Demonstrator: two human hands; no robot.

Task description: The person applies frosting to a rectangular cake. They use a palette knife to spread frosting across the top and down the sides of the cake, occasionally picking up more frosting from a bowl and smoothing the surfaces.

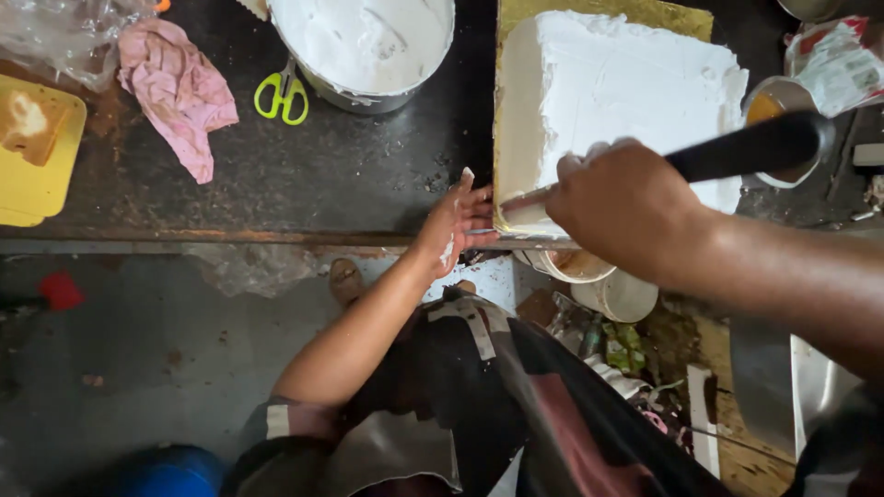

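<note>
Head view, 1 frame. The right hand (626,204) is closed in a fist around the black handle (750,147) of a palette knife; the handle runs up and away from the knuckles to the right, and the metal blade (527,200) emerges on the thumb side, pointing left. The blade lies flat against the near side face of the square white-frosted cake (626,92), close to its lower left corner. The left hand (456,225) holds nothing: its fingers (474,198) are loosely spread and smeared with white cream, and their tips rest at the near left corner of the gold cake board (508,18), just beside the blade tip. Whether they press on the board or only touch it cannot be told.

Outward from the left fingers: the dark, crumb-flecked worktop (341,175); beyond them, a round metal pan of white cream (364,46); left of the pan, green-handled scissors (283,94); further left, a crumpled pink cloth (177,87) and a yellow board (37,156) at the far edge.

Outward from the right fist: a small metal cup with orange contents (769,101) sits behind the handle.

Below both hands, under the worktop edge, stand 2 pale tubs (599,281).
</note>
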